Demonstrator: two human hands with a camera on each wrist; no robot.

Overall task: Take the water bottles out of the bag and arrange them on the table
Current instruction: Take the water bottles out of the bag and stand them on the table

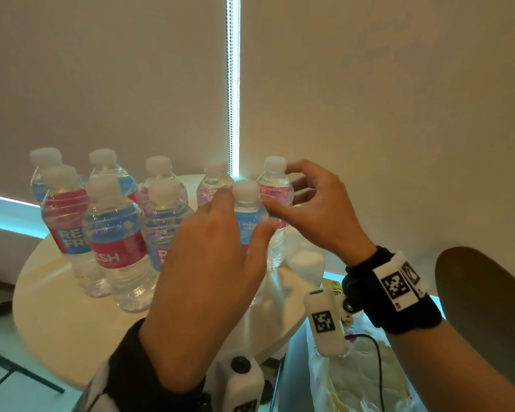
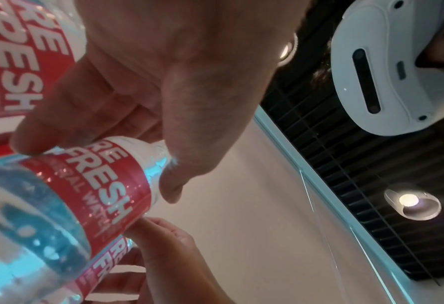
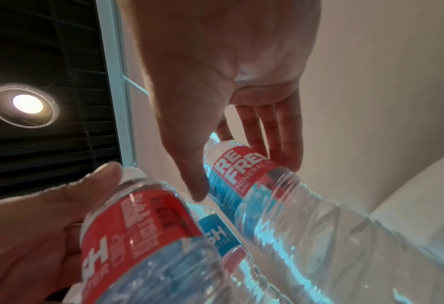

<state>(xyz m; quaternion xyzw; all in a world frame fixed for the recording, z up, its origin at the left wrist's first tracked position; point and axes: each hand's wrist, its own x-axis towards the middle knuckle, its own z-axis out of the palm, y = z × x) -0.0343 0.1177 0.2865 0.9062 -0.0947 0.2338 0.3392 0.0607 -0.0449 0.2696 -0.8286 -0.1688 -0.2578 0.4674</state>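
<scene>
Several clear water bottles with red and blue labels stand in two rows on a round white table (image 1: pixel 57 322). My left hand (image 1: pixel 244 212) grips the front right bottle (image 1: pixel 246 191) just under its white cap, thumb on the right and fingers on the left. The left wrist view shows this bottle (image 2: pixel 91 185) between thumb and fingers. My right hand (image 1: pixel 280 185) straddles the back right bottle (image 1: pixel 275 173). In the right wrist view its straight fingers (image 3: pixel 280 144) touch the far side of that bottle (image 3: pixel 241 170), with the thumb on the near side.
A crumpled white and yellow plastic bag (image 1: pixel 354 382) lies low at the right, beside the table. A brown curved chair back (image 1: pixel 488 307) rises at the far right. Beige roller blinds (image 1: pixel 131 84) hang close behind the table.
</scene>
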